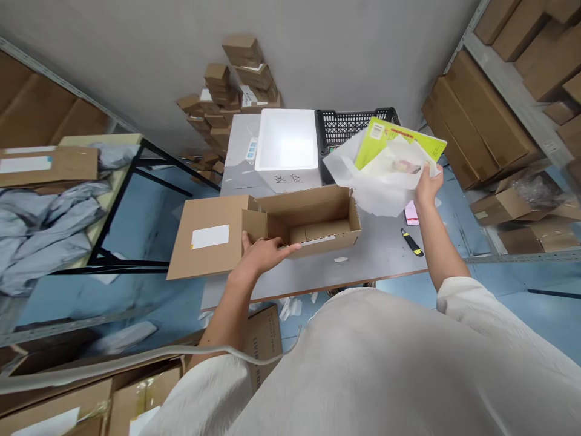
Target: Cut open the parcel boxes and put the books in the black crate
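Observation:
An open cardboard box (313, 239) lies on the grey table with its lid flap swung out to the left; its visible inside shows only bare cardboard. My left hand (263, 254) grips the front left edge of this box, thumb and fingers apart along the rim. Raised over the right side of the table, my right hand (429, 181) is closed on a yellow-green book (379, 142) with a barcode. White translucent wrapping (381, 194) hangs around the book and covers part of it, pinched in the same hand.
Behind the box stand a white foam box (288, 142) and a black plastic crate (336, 124). A yellow-and-black utility knife (411, 242) and a pink card (411, 213) lie at the table's right. Stacked small cartons (218, 109) fill the back left; shelving with cartons flanks both sides.

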`<state>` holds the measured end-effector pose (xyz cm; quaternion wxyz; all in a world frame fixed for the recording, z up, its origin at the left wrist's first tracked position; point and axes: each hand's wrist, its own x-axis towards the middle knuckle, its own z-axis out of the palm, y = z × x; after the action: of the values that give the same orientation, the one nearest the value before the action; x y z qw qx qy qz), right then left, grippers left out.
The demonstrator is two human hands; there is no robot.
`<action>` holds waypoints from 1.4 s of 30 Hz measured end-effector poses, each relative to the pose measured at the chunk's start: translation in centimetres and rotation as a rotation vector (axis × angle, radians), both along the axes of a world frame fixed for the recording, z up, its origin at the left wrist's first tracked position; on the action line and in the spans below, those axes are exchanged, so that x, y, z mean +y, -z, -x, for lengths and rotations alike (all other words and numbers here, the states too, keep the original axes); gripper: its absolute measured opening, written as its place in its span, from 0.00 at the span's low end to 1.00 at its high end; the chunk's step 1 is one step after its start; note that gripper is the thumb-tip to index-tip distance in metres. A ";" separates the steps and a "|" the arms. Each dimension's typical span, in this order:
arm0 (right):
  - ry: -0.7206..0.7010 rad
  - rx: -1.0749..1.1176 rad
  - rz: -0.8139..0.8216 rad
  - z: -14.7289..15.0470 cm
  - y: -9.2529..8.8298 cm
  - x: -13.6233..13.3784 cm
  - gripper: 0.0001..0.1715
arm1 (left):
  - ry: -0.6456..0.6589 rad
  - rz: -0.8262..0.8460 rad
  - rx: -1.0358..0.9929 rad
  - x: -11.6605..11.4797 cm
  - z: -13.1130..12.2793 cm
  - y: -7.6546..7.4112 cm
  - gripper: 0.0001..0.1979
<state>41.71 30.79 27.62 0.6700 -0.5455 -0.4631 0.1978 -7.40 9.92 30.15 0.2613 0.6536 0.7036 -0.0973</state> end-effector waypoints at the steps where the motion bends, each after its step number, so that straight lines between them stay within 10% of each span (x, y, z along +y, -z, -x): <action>1: 0.060 0.030 0.028 -0.8 1.5 -0.2 0.25 | -0.002 0.001 0.012 0.1 -0.2 0.0 0.40; 8: 0.348 0.075 0.268 -5.2 10.5 -2.1 0.17 | 0.006 -0.073 0.031 0.1 -0.3 0.2 0.38; 14: 0.313 0.120 0.584 -2.7 16.3 -5.3 0.21 | 0.014 -0.277 -0.053 -0.6 -0.9 0.5 0.28; 25: 0.313 0.091 0.932 2.8 22.4 -10.4 0.25 | 0.040 -0.280 -0.107 -1.4 -3.4 0.7 0.26; 34: 0.252 -0.081 1.068 2.5 21.5 -13.9 0.50 | 0.070 -0.279 -0.135 -0.9 -3.5 0.7 0.24; 42: -0.002 -0.401 0.707 2.6 15.3 -12.5 0.32 | 0.086 -0.335 -0.164 -0.5 -3.1 1.1 0.25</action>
<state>39.06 18.24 12.34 0.3376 -0.7695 -0.4884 0.2351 -4.28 9.46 29.08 0.2009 0.7231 0.6578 0.0639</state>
